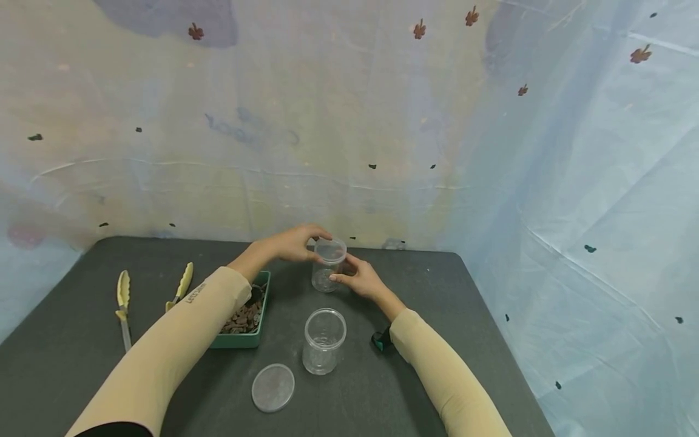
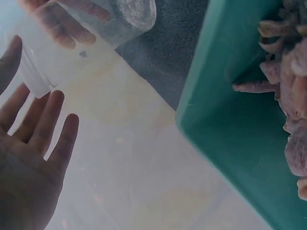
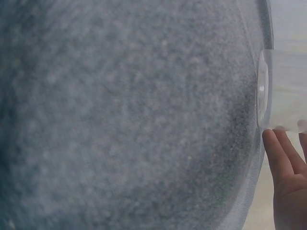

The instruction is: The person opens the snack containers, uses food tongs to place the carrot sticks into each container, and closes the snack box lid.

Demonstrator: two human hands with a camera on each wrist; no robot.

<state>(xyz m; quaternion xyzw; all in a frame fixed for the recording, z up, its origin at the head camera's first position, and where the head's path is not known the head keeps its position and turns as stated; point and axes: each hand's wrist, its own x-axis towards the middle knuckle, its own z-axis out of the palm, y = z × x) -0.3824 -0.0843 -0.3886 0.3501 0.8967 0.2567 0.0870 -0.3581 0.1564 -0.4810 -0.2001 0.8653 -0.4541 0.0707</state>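
Head | left hand, right hand: holding far jar | green tray: brown chips | near jar: upright

obstacles: green tub, held jar, nearer jar | passage: right tabletop

A clear, cylindrical plastic jar is held upright near the back edge of the dark table, and its mouth is topped by a translucent round lid. The jar's side is gripped between the thumb and fingers of the right hand, while the lid's rim is spanned by the left hand's thumb and fingers.
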